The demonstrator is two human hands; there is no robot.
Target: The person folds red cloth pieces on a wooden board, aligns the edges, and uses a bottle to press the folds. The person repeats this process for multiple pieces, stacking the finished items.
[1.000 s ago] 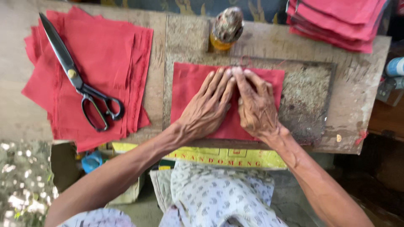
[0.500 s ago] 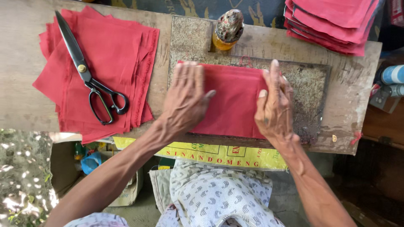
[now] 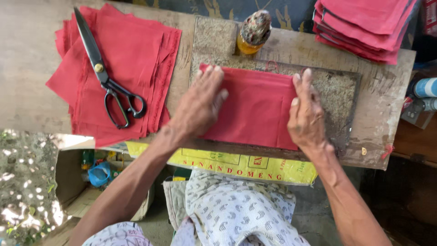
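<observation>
A red cloth rectangle (image 3: 257, 107) lies flat on a rough speckled board (image 3: 339, 98) atop the wooden table (image 3: 27, 68). My left hand (image 3: 200, 105) presses palm-down on the cloth's left part, fingers spread. My right hand (image 3: 307, 111) lies flat on its right edge, fingers pointing away from me. Neither hand grips anything.
A loose pile of red cloth pieces (image 3: 132, 64) lies at the left with large black scissors (image 3: 107, 79) on top. A neat stack of folded red cloth (image 3: 364, 27) sits at the back right. A small yellow bottle with a cloth-wrapped top (image 3: 252, 34) stands behind the board.
My hands were together at the cloth's middle top a second ago. They have slid apart to its left and right sides, flattening it.
</observation>
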